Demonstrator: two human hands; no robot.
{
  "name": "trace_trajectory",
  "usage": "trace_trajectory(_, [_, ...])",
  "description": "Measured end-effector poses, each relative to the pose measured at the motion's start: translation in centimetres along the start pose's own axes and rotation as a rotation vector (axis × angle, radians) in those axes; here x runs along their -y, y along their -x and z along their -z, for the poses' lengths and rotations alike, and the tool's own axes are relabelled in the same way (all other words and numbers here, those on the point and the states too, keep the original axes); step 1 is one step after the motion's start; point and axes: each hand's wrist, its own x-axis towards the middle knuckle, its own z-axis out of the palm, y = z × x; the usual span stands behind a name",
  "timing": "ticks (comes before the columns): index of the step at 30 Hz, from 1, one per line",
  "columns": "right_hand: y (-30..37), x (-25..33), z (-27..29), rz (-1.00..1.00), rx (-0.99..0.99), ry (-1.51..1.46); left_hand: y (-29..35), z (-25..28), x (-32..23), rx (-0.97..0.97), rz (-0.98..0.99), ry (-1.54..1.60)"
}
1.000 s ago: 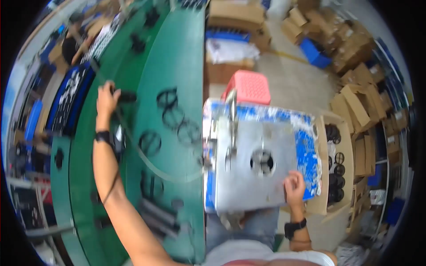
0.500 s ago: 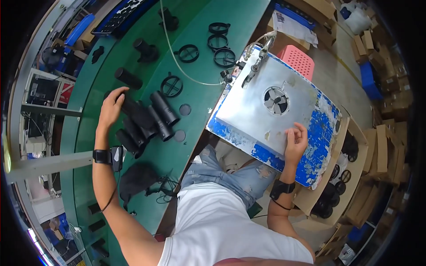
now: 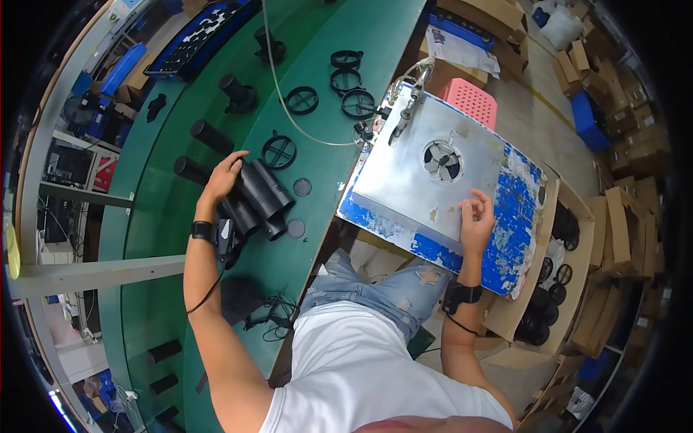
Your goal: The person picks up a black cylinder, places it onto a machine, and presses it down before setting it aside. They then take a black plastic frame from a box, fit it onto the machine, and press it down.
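Several black tubes [image 3: 268, 189] lie side by side on the green bench. My left hand [image 3: 225, 177] has its fingers bent round the far end of a black tube at the left of this group; the palm hides part of it. Loosely curled, with thumb and fingers apart, my right hand [image 3: 477, 219] rests over the near right part of the metal plate [image 3: 393, 173] and holds nothing that I can see. A round opening in the plate shows a bladed black ring part [image 3: 442, 161].
Black spoked rings [image 3: 279, 151] and small dark discs [image 3: 302, 187] lie on the bench. More black tubes [image 3: 209, 136] stand on the green conveyor strip at left. A thin hose [image 3: 278, 86] crosses the bench. At right sits a cardboard box [image 3: 577, 274] with black parts.
My left hand has moved right, from the conveyor strip to the tube group. A black tube it covered now shows on the strip. The right hand has barely shifted; the whole view has turned slightly.
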Motion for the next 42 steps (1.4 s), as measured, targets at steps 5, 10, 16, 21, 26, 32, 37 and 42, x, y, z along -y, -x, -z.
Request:
trace_trajectory(5, [-0.1,-0.7,0.3,0.013,0.001,0.008,1.3,-3.8,-0.4,-0.391,-0.071,-0.437])
trace_trajectory(10, [0.0,-0.7,0.4,0.021,0.002,0.042,1.3,-1.7,-1.5,-0.504,-0.132,-0.484])
trace_trajectory(16, [-0.5,-0.5,0.4,0.019,-0.010,0.055,-5.4,7.3,-1.6,-0.591,0.172,-0.810])
trace_trajectory(21, [-0.2,-0.9,0.3,-0.006,-0.020,0.091,-8.5,8.4,0.3,-0.334,0.598,-0.816])
trace_trajectory(26, [0.1,-0.4,0.1,-0.023,-0.039,0.089,-9.3,6.7,2.2,-0.519,0.389,-0.637])
trace_trajectory(32, [0.3,-0.4,0.3,-0.030,-0.031,0.122,-10.1,6.8,2.4,-0.482,0.263,-0.610])
trace_trajectory(37, [0.3,-0.8,0.2,-0.012,-0.060,0.113,-10.5,6.1,3.9,-0.452,0.314,-0.599])
trace_trajectory(42, [0.0,-0.9,-0.1,0.022,-0.032,0.179,-9.8,6.4,4.0,-0.535,0.128,-0.822])
